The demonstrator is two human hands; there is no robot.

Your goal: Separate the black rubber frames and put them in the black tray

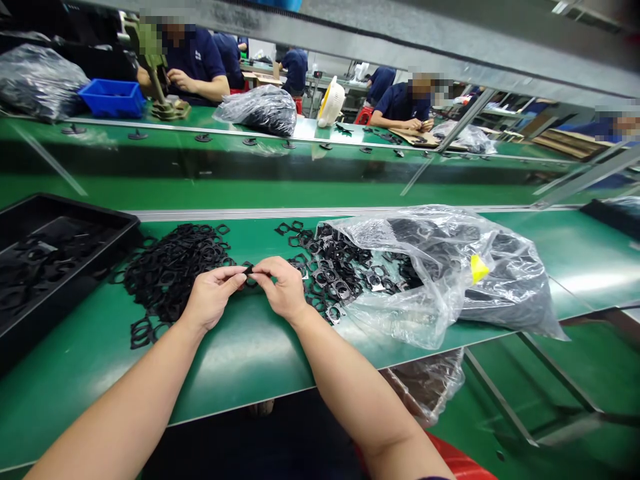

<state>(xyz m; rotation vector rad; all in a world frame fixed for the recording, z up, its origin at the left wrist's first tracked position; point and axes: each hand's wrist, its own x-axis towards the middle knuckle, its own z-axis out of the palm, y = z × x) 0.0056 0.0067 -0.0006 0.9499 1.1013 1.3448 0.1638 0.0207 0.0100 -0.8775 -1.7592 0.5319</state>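
My left hand (pixel 211 293) and my right hand (pixel 283 285) meet over the green worktable (pixel 240 353), fingers pinched together on one small black plastic part (pixel 249 270) held between them. To the left of my hands lies a heap of flat black ring-shaped parts (pixel 170 270). To the right a second heap of black parts (pixel 333 267) spills from the mouth of a clear plastic bag (pixel 430 267) that is full of the same pieces.
A black tray (pixel 75 213) holding black parts sits at the left edge. Beyond runs a green conveyor belt (pixel 300 173) carrying scattered black parts, with a blue bin (pixel 113 97) and bagged parts (pixel 260 110). Several people in dark blue shirts work on the far side.
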